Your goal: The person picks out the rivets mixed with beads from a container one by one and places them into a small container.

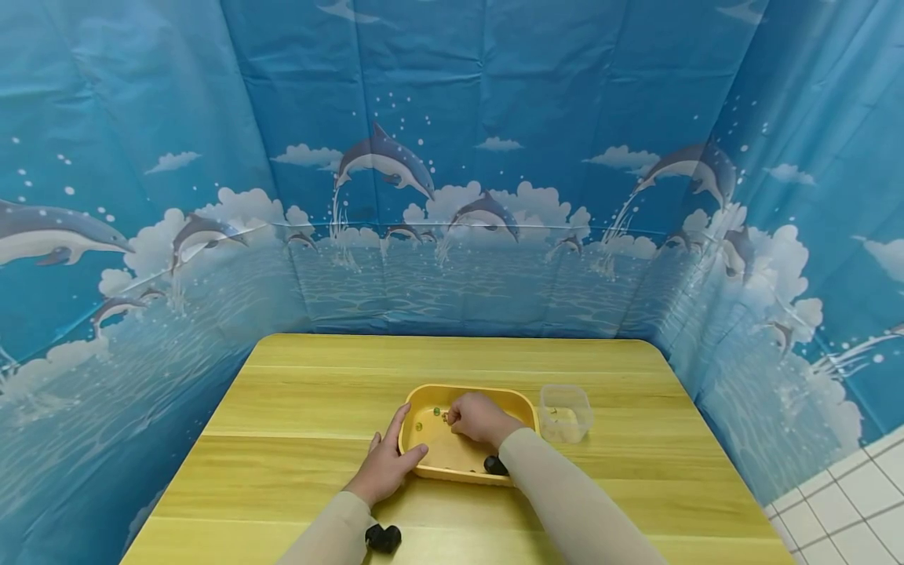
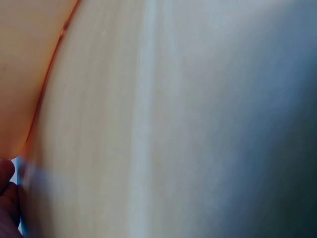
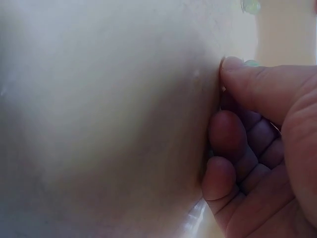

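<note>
A shallow yellow tray (image 1: 452, 475) sits on the table, with small green glass-like beads (image 1: 419, 427) in its left part. My right hand (image 1: 483, 418) reaches into the tray from the right, thumb and fingertips together beside a few tiny brownish bits (image 1: 445, 417). In the right wrist view, a green bead (image 3: 251, 63) shows just behind the thumb tip; whether anything is between the fingertips is hidden. At the tray's near left corner rests my left hand (image 1: 384, 467), its fingers along the left side and its thumb over the front rim.
A clear plastic container (image 1: 566, 412) stands right of the tray, with something small and dark visible in it. The wooden-topped table (image 1: 318, 377) has a blue dolphin-print curtain (image 1: 452, 290) around its back and sides. Black wrist devices (image 1: 384, 538) sit on both forearms.
</note>
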Available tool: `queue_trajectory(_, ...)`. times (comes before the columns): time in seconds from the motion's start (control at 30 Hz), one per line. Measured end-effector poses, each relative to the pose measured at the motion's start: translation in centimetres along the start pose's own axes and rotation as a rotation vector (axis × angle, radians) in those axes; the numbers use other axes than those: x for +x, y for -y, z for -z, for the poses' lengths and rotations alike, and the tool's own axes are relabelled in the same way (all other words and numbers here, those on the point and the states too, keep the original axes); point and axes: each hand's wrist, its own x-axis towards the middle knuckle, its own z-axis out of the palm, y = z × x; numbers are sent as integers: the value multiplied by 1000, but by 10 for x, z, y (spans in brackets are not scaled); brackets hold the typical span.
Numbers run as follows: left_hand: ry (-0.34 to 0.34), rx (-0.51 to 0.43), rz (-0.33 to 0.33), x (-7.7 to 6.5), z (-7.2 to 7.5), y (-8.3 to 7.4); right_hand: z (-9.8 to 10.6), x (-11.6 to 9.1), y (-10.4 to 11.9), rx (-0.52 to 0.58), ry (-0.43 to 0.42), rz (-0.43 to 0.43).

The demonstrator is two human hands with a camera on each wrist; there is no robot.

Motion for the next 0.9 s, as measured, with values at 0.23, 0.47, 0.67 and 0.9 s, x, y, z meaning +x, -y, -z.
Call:
queue_trajectory(0.23, -5, 3, -7, 1, 0, 1, 0, 0, 1, -33, 0, 31)
queue_trajectory(0.47, -8, 6, -10, 1, -1, 2, 2, -1, 2, -23, 8, 8)
queue_trajectory(0.67, -8, 12, -6, 2, 0, 1, 1, 0, 1, -34, 7, 13)
queue_trajectory(0.9, -4, 9, -7, 2, 0, 1, 0, 0, 2, -32, 24, 37)
